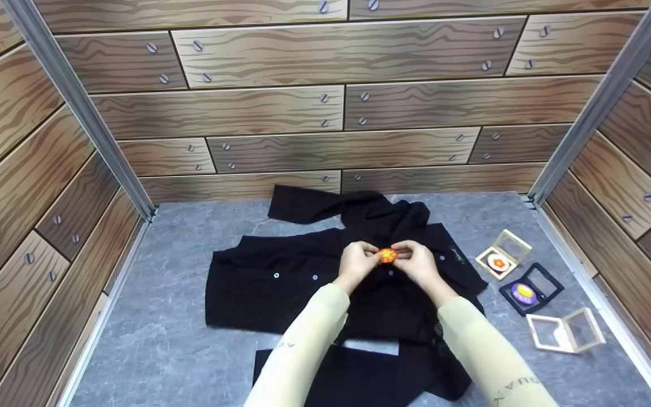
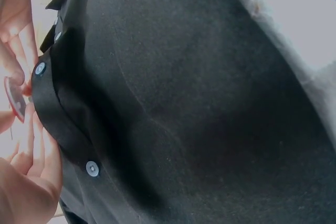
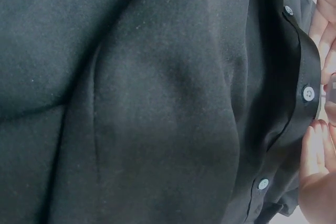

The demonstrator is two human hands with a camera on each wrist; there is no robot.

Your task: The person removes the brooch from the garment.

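A round orange-and-yellow badge (image 1: 387, 255) is pinched between both hands over a black button-up shirt (image 1: 257, 305). My left hand (image 1: 357, 261) grips the badge's left edge with thumb and fingers. On its right edge, the right hand (image 1: 417, 263) pinches it in the same way. In the left wrist view the badge (image 2: 16, 100) appears nearly edge-on as a thin red disc, close beside the shirt's button placket (image 2: 44, 90). A white shirt button (image 3: 308, 94) shows right by the fingers in the right wrist view. The back of the badge is hidden.
Three open cases stand to the right: a light wooden one (image 1: 481, 259) with a white flower badge (image 1: 498, 262), a black one (image 1: 551, 295) with a purple-and-yellow badge (image 1: 523, 293), and a pale one (image 1: 541, 318). Wood-patterned walls (image 1: 280, 113) enclose the grey tabletop (image 1: 156, 282).
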